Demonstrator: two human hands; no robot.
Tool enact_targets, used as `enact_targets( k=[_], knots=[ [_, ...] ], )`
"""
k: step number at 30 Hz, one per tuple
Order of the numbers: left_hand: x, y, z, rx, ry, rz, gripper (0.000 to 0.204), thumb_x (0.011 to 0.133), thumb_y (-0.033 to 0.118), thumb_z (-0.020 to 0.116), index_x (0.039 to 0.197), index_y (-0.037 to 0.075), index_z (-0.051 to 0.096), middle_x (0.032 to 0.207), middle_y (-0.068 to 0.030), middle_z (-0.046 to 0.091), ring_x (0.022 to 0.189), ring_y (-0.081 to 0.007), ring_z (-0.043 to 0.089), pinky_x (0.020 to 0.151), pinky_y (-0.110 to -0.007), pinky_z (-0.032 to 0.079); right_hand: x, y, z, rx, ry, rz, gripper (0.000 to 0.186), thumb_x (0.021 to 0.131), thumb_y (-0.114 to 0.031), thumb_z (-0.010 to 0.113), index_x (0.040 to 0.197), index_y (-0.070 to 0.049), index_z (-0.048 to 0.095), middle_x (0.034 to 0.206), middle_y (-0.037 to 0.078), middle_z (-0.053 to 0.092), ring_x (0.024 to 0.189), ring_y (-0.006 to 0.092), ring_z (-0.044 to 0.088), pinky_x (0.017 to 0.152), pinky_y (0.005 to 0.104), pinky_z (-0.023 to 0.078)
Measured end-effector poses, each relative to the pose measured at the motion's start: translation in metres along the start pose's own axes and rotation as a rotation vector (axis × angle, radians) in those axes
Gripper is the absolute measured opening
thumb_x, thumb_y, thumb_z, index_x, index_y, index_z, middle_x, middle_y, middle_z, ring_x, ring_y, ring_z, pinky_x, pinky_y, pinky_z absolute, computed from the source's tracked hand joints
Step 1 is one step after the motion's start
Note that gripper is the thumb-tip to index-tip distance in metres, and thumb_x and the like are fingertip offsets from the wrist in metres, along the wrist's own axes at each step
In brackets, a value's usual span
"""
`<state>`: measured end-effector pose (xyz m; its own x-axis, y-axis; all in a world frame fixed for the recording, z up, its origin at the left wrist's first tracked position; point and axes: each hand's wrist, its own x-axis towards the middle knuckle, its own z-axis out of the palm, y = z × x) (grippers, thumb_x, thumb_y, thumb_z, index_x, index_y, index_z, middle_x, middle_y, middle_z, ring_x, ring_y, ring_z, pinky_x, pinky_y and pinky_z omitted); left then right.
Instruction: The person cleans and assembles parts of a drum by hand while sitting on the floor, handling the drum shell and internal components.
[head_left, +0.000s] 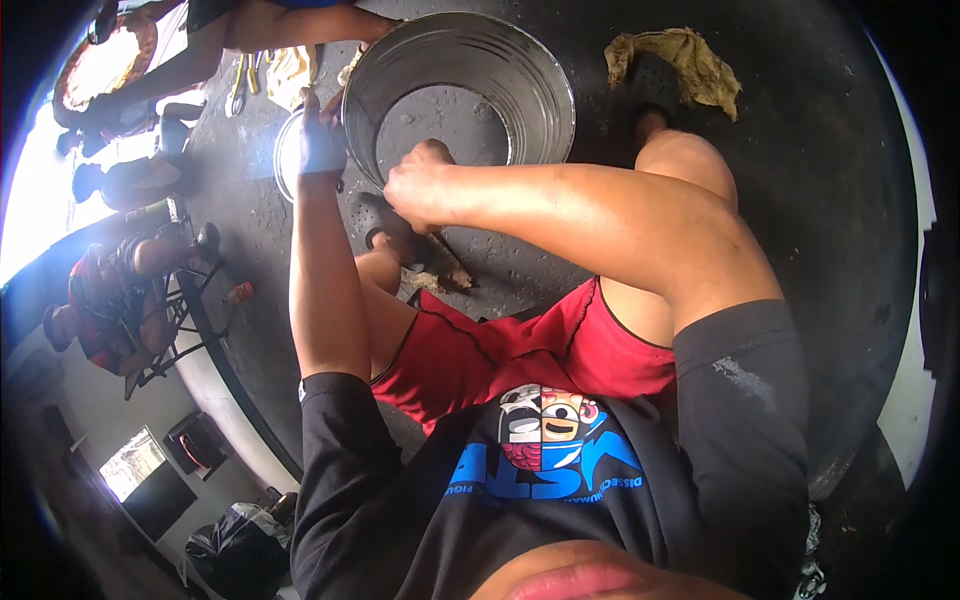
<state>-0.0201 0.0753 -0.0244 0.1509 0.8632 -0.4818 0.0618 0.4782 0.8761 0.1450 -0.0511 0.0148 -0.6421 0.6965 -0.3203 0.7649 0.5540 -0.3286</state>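
Observation:
A large open metal cylinder [531,92], seemingly bottomless, stands on the dark floor between my bare legs. My left hand [320,150], raised beside its left side, has its fingers round a round, shiny object [289,158], partly washed out by glare. My right hand [418,183] is closed at the cylinder's near rim, my forearm crossing from the right; what it grips is hidden. Below it lies a brown ragged piece [450,272].
A crumpled tan cloth [690,70] lies by my right foot. Tools [240,85] and pale cloth [292,68] lie at upper left. Another person's arm [310,28] reaches toward the cylinder; others, one in red [110,320], sit along the left. Black bags [235,545] are at lower left.

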Motion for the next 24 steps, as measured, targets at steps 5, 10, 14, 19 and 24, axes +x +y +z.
enact_targets(
  k=[5, 10, 14, 19, 24],
  knots=[
    [-0.013, 0.002, -0.006, 0.235, 0.065, 0.073, 0.084, 0.087, 0.066, 0.032, 0.132, -0.005, 0.036, 0.118, -0.0122, 0.056, 0.095, -0.0188, 0.059, 0.084, -0.027, 0.047, -0.002, -0.006, -0.002, 0.013, -0.029, -0.012, 0.027, 0.066, -0.021, 0.066, 0.091, -0.012, 0.069, 0.093, 0.006, 0.068, 0.089, 0.0197, 0.065, 0.073, 0.0386, 0.05],
    [-0.024, 0.005, 0.015, 0.315, 0.117, 0.04, 0.084, 0.085, 0.068, 0.029, 0.135, 0.001, 0.036, 0.132, -0.0132, 0.046, 0.116, -0.0255, 0.046, 0.097, -0.049, 0.034, -0.004, 0.0, 0.004, 0.019, -0.024, -0.015, 0.027, 0.064, -0.019, 0.064, 0.088, -0.01, 0.07, 0.092, 0.009, 0.068, 0.088, 0.0211, 0.065, 0.073, 0.0384, 0.05],
    [-0.024, 0.011, 0.009, 0.388, 0.23, -0.024, 0.08, 0.084, 0.069, 0.031, 0.134, 0.007, 0.042, 0.135, -0.0091, 0.044, 0.124, -0.0268, 0.036, 0.099, -0.055, 0.025, -0.007, 0.006, -0.004, 0.044, -0.025, -0.023, 0.026, 0.06, -0.019, 0.064, 0.082, -0.008, 0.07, 0.085, 0.012, 0.068, 0.083, 0.0252, 0.066, 0.071, 0.0368, 0.051],
    [-0.02, 0.007, 0.001, 0.422, 0.132, -0.029, 0.08, 0.081, 0.072, 0.035, 0.131, 0.011, 0.046, 0.135, -0.0108, 0.043, 0.127, -0.0263, 0.035, 0.098, -0.054, 0.025, -0.021, 0.038, -0.04, 0.038, -0.19, 0.037, 0.027, 0.058, -0.019, 0.066, 0.079, -0.002, 0.069, 0.081, 0.017, 0.066, 0.08, 0.0274, 0.066, 0.066, 0.0393, 0.051],
    [-0.017, 0.003, 0.001, 0.434, 0.064, 0.004, 0.078, 0.081, 0.072, 0.036, 0.129, 0.012, 0.049, 0.139, -0.0147, 0.037, 0.131, -0.0312, 0.03, 0.1, -0.057, 0.025, -0.016, 0.088, -0.033, 0.258, -0.175, 0.083, 0.029, 0.061, -0.018, 0.067, 0.081, 0.003, 0.064, 0.079, 0.017, 0.066, 0.075, 0.0259, 0.064, 0.065, 0.0386, 0.05]
  ],
)
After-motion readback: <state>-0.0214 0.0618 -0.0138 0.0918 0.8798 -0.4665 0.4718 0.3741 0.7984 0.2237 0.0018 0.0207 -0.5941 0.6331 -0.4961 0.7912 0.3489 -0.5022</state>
